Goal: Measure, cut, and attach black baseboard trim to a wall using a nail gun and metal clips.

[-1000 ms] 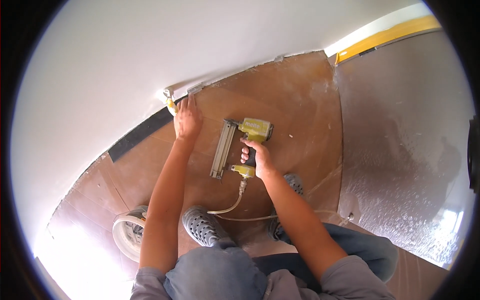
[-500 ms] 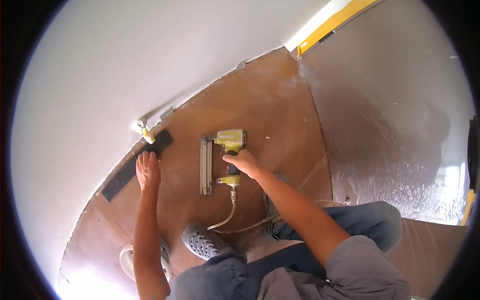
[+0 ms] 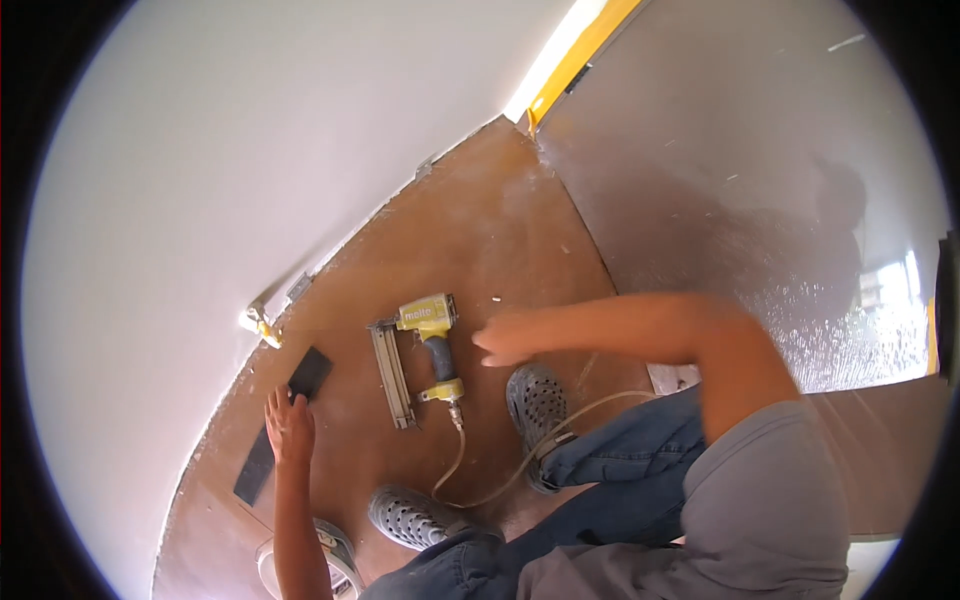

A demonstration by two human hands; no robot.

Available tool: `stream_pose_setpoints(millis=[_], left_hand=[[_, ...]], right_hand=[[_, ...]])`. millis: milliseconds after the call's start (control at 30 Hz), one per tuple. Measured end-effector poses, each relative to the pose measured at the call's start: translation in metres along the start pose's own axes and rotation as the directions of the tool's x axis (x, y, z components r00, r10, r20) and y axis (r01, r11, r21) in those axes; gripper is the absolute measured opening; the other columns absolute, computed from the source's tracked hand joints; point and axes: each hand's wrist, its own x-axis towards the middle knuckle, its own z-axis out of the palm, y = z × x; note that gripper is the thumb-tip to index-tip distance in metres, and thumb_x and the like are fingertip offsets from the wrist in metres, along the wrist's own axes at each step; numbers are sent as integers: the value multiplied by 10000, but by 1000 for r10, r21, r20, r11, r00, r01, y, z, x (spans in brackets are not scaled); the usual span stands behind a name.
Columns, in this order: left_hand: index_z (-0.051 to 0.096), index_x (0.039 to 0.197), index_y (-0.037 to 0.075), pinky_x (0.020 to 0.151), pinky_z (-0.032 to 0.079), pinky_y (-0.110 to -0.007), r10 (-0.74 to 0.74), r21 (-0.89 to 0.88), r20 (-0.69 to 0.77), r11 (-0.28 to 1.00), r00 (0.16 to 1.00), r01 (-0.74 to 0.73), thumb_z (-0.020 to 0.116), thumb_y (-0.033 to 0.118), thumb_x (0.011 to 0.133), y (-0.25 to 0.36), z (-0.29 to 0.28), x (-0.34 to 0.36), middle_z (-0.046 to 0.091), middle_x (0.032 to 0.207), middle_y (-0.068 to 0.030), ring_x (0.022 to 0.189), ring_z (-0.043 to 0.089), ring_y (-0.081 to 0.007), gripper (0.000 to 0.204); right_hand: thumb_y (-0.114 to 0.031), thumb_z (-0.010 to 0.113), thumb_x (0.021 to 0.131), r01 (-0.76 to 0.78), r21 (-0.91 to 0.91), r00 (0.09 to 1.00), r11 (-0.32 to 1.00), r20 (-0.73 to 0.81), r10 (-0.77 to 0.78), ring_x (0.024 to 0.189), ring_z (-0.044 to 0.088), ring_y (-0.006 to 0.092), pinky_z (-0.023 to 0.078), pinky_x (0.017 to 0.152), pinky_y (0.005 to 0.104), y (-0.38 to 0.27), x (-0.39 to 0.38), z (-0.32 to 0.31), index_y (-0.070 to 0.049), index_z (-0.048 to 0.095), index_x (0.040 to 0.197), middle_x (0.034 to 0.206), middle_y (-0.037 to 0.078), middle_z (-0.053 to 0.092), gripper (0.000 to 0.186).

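My left hand grips the edge of a dark flat strip, its thumb lying over the top face. The strip rests on the brown floor near the wall's foot, slanting away from it. A yellow and grey nail gun with a black grip and a long metal magazine lies on its side to the right, with no hand on it. Just right of the gun is my right hand, empty, its fingers loosely bent and apart from the thumb.
A clear air hose runs from the gun past my grey clogs. A white round object is partly behind my left forearm. A yellow-white fitting juts from the white wall. Glossy grey sheeting covers the right side.
My right hand has let go of the nail gun and moved right. My left hand has closed on the strip, which has shifted and turned away from the wall. The view has also turned.
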Motion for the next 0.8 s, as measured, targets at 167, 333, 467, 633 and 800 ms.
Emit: stream_pose_setpoints(millis=[167,333,467,633,800], left_hand=[[645,886,16,953,461,-471,-47,-81,160,995,986,61,683,44,789,12,-17,-11,571,1171,-197,1118,549,-374,108],[642,890,1,985,450,-486,-134,32,108,991,985,131,619,18,818,-6,3,-31,561,1237,-225,1146,541,-395,77],[640,872,-18,1007,443,-497,-84,17,58,996,995,83,559,-12,812,-12,6,-26,545,1294,-260,1155,540,-421,101],[629,890,-29,1045,423,-491,-55,-13,125,998,991,57,572,-8,797,-6,-17,-17,545,1299,-264,1182,531,-424,111],[615,929,-31,1094,384,-496,69,-38,45,997,997,-67,578,7,802,-7,-11,-36,551,1285,-256,1217,516,-410,138]], right_hand=[[-458,586,916,-213,162,961,964,214,176,991,653,415,509,842,525,54,-139,4,-36,664,1052,1067,211,695,450],[-462,569,949,-578,291,806,763,57,589,973,670,403,516,845,505,70,-222,142,-18,648,1152,1073,207,701,495],[-441,583,946,-728,467,576,502,18,817,968,672,389,519,842,498,6,-271,242,-16,647,1139,1061,199,702,472],[-416,600,942,-732,615,363,293,-12,932,962,675,371,521,838,490,-31,-290,299,-12,647,1122,1048,189,704,444],[-390,617,938,-762,580,351,287,-1,936,957,677,353,524,834,481,20,-320,299,-9,647,1106,1034,179,706,417]])
